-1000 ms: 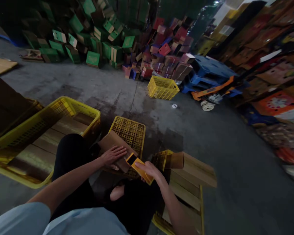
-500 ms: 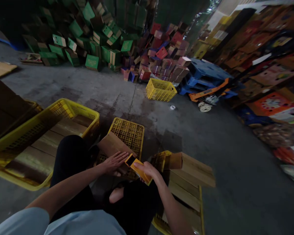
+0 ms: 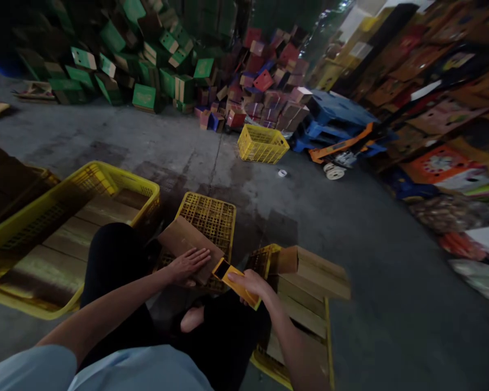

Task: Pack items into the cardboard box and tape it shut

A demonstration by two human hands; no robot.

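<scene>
A brown cardboard box (image 3: 184, 234) lies across an upturned yellow crate (image 3: 212, 212) between my knees. My left hand (image 3: 188, 264) rests flat on the box's upper face, fingers stretched out. Just right of it, my right hand (image 3: 246, 285) is wrapped round a flat yellow-orange hand tool (image 3: 232, 275) with a dark patch at its front end. That end is beside the box's right end; whether they touch, I cannot tell. The tool's exact kind does not show, and its underside is hidden.
Left stands a large yellow crate (image 3: 157, 193) of cardboard boxes; right, another yellow crate (image 3: 330, 342) holds boxes, with a carton (image 3: 324, 271) on top. Ahead are a yellow basket (image 3: 263, 144), a white roll (image 3: 282, 173), an orange pallet jack (image 3: 342, 146), blue pallets (image 3: 338, 111) and piled green boxes (image 3: 144, 96).
My right hand has drawn the yellow tool slightly rightward, away from my left hand and the box. My left hand stays flat on the box. The whole view has shifted a little.
</scene>
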